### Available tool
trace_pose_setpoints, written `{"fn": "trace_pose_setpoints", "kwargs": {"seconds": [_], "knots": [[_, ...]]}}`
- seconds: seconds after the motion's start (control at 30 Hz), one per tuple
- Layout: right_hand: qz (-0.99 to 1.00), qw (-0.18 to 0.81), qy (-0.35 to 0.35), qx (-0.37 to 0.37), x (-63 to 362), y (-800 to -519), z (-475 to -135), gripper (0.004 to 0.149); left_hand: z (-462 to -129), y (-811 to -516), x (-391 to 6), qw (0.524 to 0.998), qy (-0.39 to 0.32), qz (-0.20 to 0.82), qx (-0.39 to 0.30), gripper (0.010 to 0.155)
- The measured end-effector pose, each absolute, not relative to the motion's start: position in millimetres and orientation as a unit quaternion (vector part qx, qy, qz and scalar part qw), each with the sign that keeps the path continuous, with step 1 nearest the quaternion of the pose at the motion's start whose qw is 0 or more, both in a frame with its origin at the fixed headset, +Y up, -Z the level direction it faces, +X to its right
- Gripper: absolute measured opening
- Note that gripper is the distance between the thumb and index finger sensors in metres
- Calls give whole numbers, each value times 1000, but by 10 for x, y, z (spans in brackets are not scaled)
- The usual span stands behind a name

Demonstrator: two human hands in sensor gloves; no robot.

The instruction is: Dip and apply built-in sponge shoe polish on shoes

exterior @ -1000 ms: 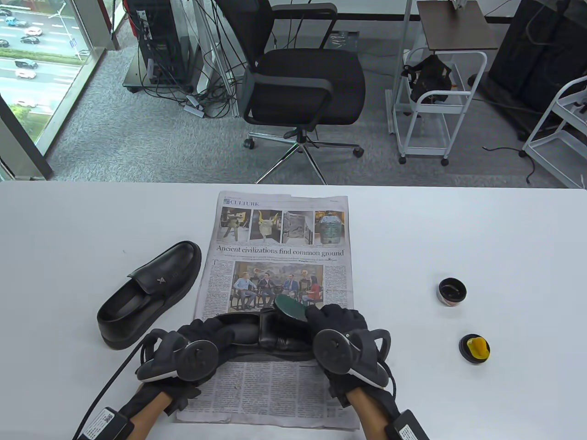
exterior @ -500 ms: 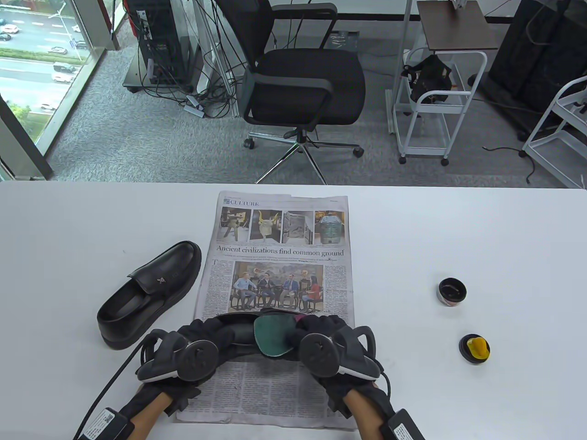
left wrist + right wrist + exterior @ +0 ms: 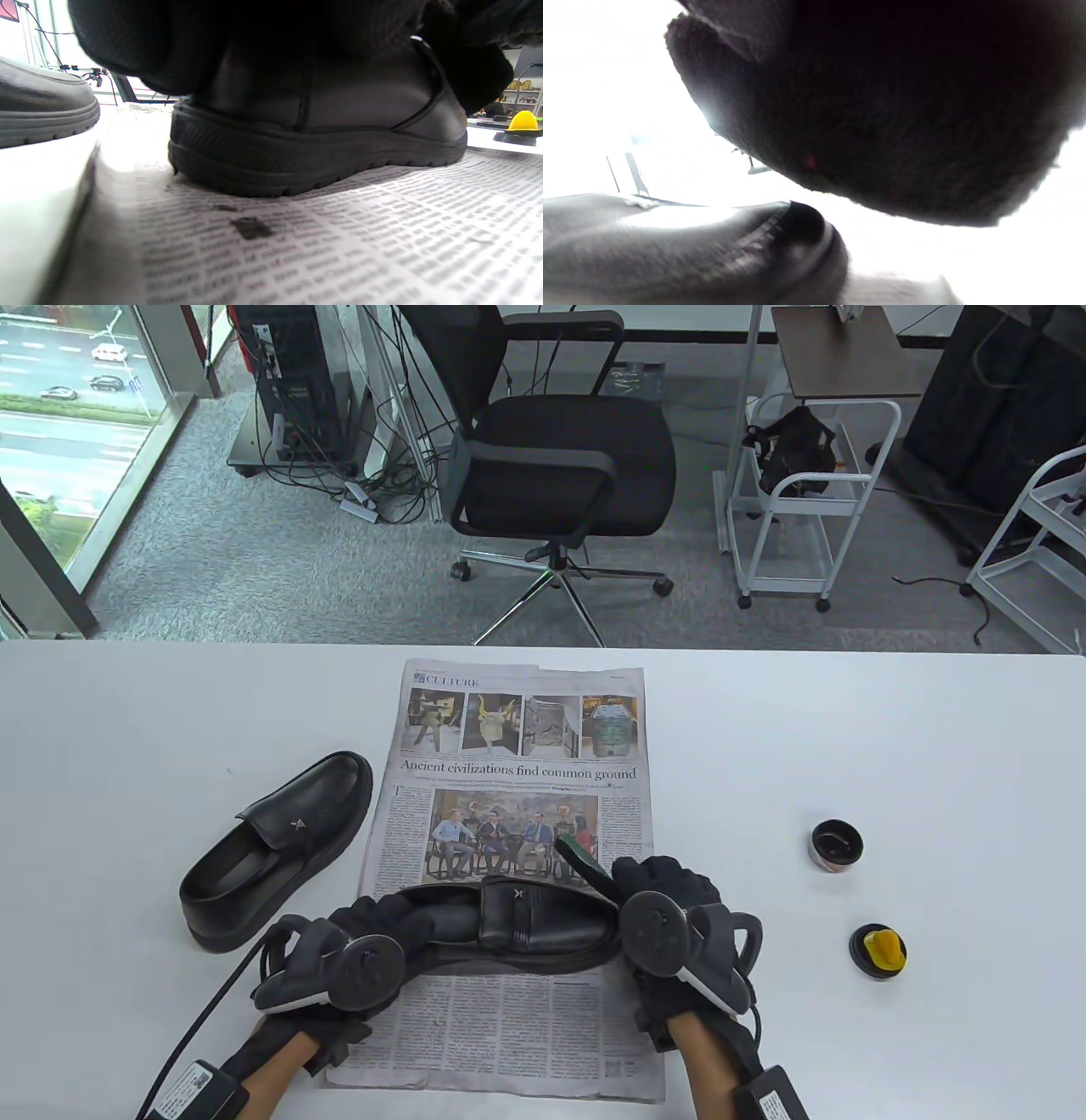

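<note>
Table view: the left hand [image 3: 373, 937] grips the shoe [image 3: 517, 920] at the heel (on newspaper [image 3: 509, 1027]). At three o'clock of the toe, the right hand [image 3: 670, 899] pinches the sponge applicator [image 3: 581, 857]; a loose hold could let the shoe skid and smear polish.

I'm looking at an office, prob. upper floor. Behind my white table [image 3: 848, 712] there's a black swivel chair [image 3: 560, 466] on grey carpet [image 3: 254, 560], a PC tower [image 3: 297, 381] w/ tangled cables [image 3: 382, 475], white rolling carts [image 3: 806, 500] and a small wheeled desk [image 3: 840, 352]. Floor-to-ceiling window [image 3: 59, 432] on my left looks down on a road w/ cars.
</note>
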State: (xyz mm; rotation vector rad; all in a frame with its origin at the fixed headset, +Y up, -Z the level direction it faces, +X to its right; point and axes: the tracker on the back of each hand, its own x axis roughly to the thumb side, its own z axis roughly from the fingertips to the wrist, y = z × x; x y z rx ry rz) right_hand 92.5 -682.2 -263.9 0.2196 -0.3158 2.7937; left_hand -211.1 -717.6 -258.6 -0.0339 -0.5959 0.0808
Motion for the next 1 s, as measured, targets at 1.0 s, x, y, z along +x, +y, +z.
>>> {"fn": "trace_pose_setpoints", "kwargs": {"seconds": [1.0], "knots": [[984,151,-31,89,1112,-6903,-2674,41,-2591,-7183,-2113,954,-296,41,-19,45]]}}
